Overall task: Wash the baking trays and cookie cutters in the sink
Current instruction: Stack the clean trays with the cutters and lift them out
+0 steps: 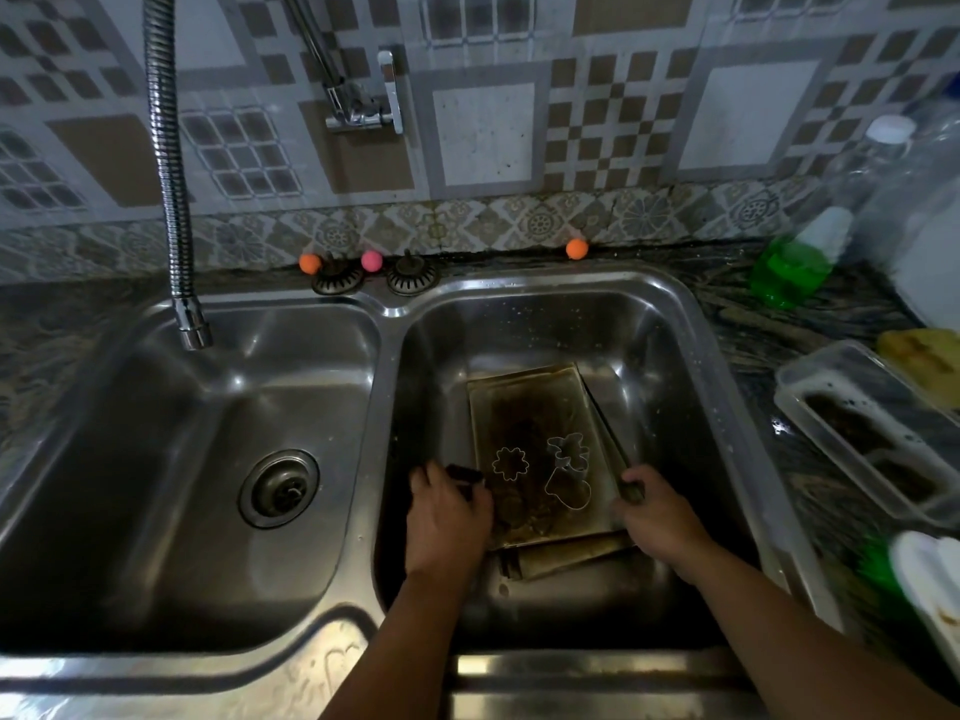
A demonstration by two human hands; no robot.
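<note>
Curling round the tray's edges, the left hand (448, 511) and right hand (655, 517) grip the top baking tray (524, 407) at lower centre, in the right sink basin (670, 324). 3 cookie cutters (566, 478) lie loose inside it. Keeping it level should stop them sliding; the tap (195, 324) hangs upper left.

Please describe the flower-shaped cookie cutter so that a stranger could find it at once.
Look into the right sink basin, where a dirty baking tray lies. Three wire-thin cutters rest on its near half. The flower-shaped cookie cutter is the leftmost, a small scalloped ring standing apart from the other two cutters.
</note>
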